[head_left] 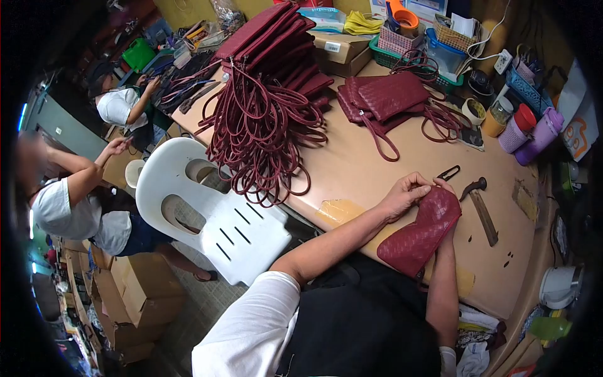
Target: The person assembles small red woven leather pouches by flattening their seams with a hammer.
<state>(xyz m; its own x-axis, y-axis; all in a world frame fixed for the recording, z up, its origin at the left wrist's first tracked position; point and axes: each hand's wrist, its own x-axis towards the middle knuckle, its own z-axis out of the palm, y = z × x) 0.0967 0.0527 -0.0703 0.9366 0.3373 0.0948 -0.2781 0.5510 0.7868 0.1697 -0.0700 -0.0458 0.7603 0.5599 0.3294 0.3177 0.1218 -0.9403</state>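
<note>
A dark red woven-pattern pouch [418,235] is held up above the near edge of the table. My left hand [405,196] pinches its upper edge, fingers pressed together. Behind the pouch, my right hand [447,223] supports its right side; most of its fingers are hidden, with a fingertip showing at the top. Just beyond the hands lies a small black clip-like tool [449,172]. To the right rests a hammer [483,217] with a wooden handle. Several similar red pouches [392,97] with wrist straps lie farther back on the table.
A tall pile of red pouches [270,47] with hanging straps stands at the table's left edge. A white plastic chair [251,242] is left of my arm. Baskets, cups and a tape dispenser [402,16] line the back. Two other people are at the left, near cardboard boxes [147,289].
</note>
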